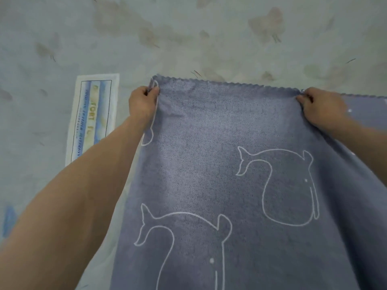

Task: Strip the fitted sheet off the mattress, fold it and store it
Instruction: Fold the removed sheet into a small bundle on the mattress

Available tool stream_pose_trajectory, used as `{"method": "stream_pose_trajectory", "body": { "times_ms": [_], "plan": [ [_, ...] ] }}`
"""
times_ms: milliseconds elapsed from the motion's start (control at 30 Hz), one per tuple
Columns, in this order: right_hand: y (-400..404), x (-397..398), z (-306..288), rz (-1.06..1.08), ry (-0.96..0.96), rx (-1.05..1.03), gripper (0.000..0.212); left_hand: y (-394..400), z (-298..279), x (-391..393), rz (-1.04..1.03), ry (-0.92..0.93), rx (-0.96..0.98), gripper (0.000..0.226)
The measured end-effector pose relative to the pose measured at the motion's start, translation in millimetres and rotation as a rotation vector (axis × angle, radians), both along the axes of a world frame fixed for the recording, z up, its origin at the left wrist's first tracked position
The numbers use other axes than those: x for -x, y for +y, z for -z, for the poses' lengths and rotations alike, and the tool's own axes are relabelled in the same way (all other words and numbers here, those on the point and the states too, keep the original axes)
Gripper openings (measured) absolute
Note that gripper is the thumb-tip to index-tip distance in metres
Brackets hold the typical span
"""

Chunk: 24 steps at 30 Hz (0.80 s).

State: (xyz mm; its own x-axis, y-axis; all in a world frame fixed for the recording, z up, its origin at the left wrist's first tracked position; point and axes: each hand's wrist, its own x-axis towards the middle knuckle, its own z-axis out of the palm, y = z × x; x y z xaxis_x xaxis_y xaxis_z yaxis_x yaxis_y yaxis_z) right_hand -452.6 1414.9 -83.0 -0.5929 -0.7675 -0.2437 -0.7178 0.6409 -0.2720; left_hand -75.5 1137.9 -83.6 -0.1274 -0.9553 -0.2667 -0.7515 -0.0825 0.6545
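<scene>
Head view looked straight down over 2 bare forearms reaching out across a bed. The fitted sheet (230, 164), a blue-grey fleecy cloth printed with white outline animals, filled the lower and right parts of the picture and lay spread toward the person, its far scalloped edge (226, 83) running from left to right between the 2 hands. Beyond that edge and to the left lay the bare mattress (62, 28), pale grey-green with faded brownish leaf-like marks and a few dark stray threads or hairs on it.

The left hand (143, 102) was closed on the sheet's far left corner, fingers curled under and pinching the cloth, with a small flap of fabric standing up just above the knuckles. The right hand (319, 106) was likewise closed on the far edge further right, thumb and fingers pinching the hem; the sheet carried on past that hand to the right border of the picture. Between the 2 grips the edge looked fairly taut and nearly straight.

A rectangular sewn-on label (94, 114), white with blue and yellowish stripes and blurred lettering that could not be read, lay flat on the mattress just left of the left forearm, which covered its lower right corner.
</scene>
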Motion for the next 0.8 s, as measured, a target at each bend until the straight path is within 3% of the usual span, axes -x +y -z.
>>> {"method": "stream_pose_trajectory", "body": {
  "times_ms": [167,333,467,667,800],
  "plan": [
    [1,17,16,-0.084,0.073,0.066,0.037,-22,17,14,-0.033,0.019,-0.095,0.037],
    [-6,46,29,-0.101,-0.068,-0.023,0.035,-26,24,19,-0.111,0.100,-0.192,0.028],
    [-8,50,28,0.042,-0.204,-0.009,0.037,-25,23,18,-0.166,0.132,-0.186,0.032],
    [-3,46,29,0.231,-0.360,0.100,0.055,-25,26,14,-0.210,0.139,-0.191,0.027],
    [-5,39,22,0.292,-0.432,0.181,0.040,-24,33,15,-0.238,0.169,-0.156,0.028]
  ]
}}
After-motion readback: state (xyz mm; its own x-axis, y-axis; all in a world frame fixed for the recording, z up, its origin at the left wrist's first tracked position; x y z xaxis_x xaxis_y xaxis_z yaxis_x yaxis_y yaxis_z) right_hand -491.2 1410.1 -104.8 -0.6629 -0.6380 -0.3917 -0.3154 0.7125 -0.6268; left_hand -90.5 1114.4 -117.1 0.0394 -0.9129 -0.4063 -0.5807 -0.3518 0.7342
